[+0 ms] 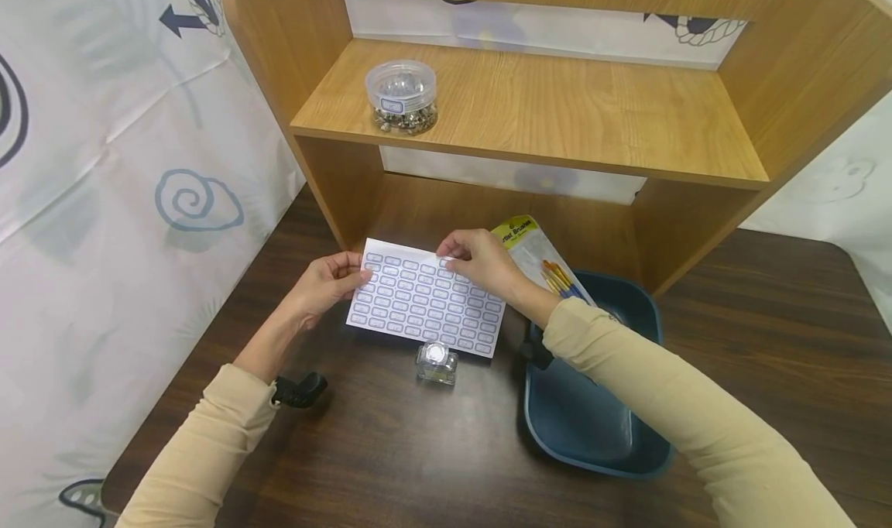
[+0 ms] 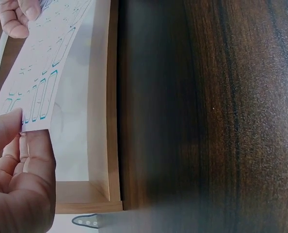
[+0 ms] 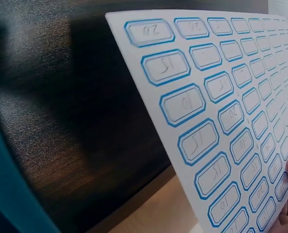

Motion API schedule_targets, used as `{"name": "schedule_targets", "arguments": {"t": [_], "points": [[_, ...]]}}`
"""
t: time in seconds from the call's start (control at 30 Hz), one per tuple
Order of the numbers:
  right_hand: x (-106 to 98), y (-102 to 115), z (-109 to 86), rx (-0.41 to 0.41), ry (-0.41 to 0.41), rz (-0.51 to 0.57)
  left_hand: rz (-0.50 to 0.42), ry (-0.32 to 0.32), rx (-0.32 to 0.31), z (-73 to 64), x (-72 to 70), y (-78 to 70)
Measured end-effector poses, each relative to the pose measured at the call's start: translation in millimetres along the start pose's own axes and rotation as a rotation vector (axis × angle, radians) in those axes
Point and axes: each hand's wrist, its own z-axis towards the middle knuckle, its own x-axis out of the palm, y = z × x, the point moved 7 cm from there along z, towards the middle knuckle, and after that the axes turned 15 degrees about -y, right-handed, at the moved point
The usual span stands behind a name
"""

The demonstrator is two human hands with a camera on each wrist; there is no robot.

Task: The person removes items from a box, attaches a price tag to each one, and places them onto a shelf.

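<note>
A white sheet of blue-bordered label stickers [image 1: 418, 300] is held up over the table between both hands. My left hand [image 1: 322, 286] pinches its left edge between thumb and fingers, and the left wrist view shows the thumb on the printed face. At the top edge, right of the middle, my right hand [image 1: 484, 263] pinches the sheet with thumb and fingertips. Handwritten numbers such as 10, 15 and 20 fill labels on the sheet [image 3: 197, 107] in the right wrist view. Just below the sheet's lower edge, a small clear container [image 1: 437, 365] sits on the table.
A round clear jar [image 1: 402, 98] of small metallic pieces, with a label on its side, stands on the wooden shelf [image 1: 557, 110]. Right of the sheet lies a dark blue bin [image 1: 592, 427], with a pack of artist brushes [image 1: 540, 253] leaning in it under my right arm.
</note>
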Motion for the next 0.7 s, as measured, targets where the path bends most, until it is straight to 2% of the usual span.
{"name": "schedule_targets", "arguments": {"t": [0.33, 0.7], "points": [[1.0, 0.5, -0.9, -0.006, -0.008, -0.088, 0.006, 0.004, 0.007, 1.5, 1.5, 2.0], [0.4, -0.3, -1.0, -0.025, -0.013, -0.081, 0.001, 0.004, -0.004, 2.3, 2.2, 3.6]]}}
